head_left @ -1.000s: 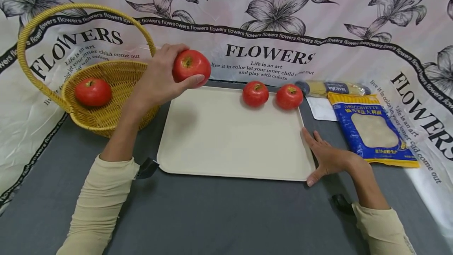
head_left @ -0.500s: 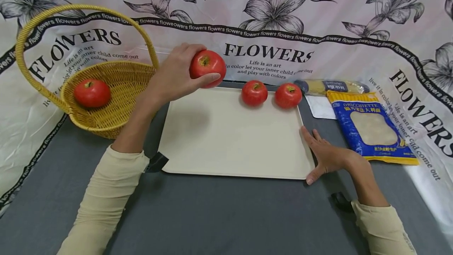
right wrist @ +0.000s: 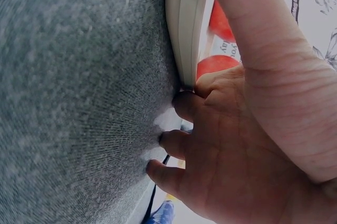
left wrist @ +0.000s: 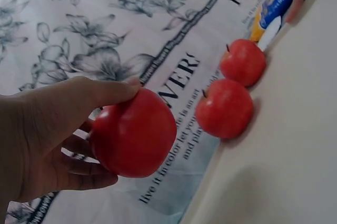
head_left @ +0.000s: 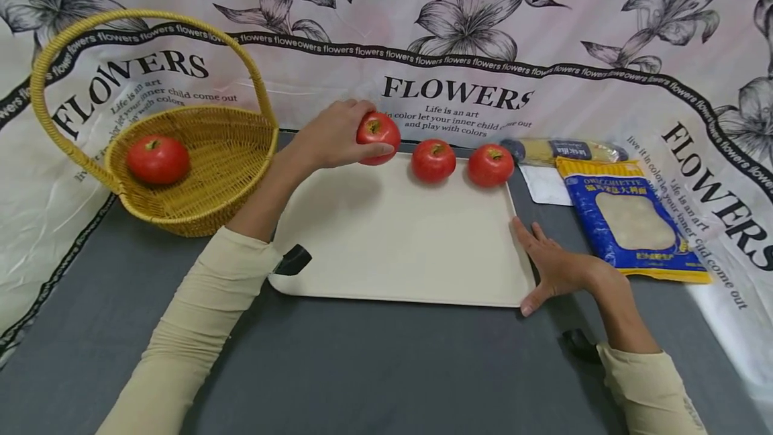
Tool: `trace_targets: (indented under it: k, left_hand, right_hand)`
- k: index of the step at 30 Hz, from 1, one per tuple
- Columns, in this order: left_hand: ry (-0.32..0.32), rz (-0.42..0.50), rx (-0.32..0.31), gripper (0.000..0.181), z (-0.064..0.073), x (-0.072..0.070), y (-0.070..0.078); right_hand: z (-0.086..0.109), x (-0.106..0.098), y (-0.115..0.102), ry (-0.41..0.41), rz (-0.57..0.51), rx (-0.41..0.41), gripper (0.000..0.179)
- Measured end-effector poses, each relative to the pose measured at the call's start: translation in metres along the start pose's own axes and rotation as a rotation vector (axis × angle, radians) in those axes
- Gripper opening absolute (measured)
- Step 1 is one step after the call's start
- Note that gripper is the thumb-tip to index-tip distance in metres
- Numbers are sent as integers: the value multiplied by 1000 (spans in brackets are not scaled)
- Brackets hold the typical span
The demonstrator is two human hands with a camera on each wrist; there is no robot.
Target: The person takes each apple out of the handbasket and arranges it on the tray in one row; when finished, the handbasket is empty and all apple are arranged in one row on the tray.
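My left hand [head_left: 335,136] grips a red apple [head_left: 379,136] between thumb and fingers, over the back left part of a cream tray [head_left: 398,240]. The left wrist view shows the held apple [left wrist: 134,134] with fingers curled behind it. Two more red apples, one nearer the middle [head_left: 433,160] and one at the back right corner [head_left: 490,165], sit side by side on the tray. At the tray's right edge rests my right hand [head_left: 558,267], fingers spread and thumb near the front corner. In the right wrist view its fingers [right wrist: 176,145] touch the grey cloth beside the tray's rim.
A yellow wicker basket [head_left: 235,153] with a tall handle stands at the left, one red apple [head_left: 158,160] inside. Right of the tray lie a blue and yellow pasta bag [head_left: 634,217] and a long pasta packet [head_left: 561,150]. A flower-printed cloth [head_left: 338,12] hangs behind.
My left hand has carried the apple rightward from near the basket, and lowered it toward the tray's back edge beside the other two. The right hand has stayed at the tray's edge.
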State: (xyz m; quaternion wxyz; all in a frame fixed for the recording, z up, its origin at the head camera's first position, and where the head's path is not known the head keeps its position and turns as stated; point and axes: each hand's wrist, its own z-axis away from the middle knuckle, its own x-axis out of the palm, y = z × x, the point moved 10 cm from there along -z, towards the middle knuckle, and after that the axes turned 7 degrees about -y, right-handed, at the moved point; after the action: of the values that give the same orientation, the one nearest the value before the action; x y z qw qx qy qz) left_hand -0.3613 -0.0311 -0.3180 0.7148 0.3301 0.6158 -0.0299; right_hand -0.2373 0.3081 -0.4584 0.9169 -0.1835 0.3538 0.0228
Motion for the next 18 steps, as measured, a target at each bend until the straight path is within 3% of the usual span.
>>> trace_targets:
  k: [9,18]
  left_hand:
    - [-24,-40,8,66,-27,28,-8]
    - [-91,-37,-61,52,-43,59,-22]
  right_hand:
    - [0,1,-1,5,-6,-35,161]
    - [1,1,1,1,-14,-24,161]
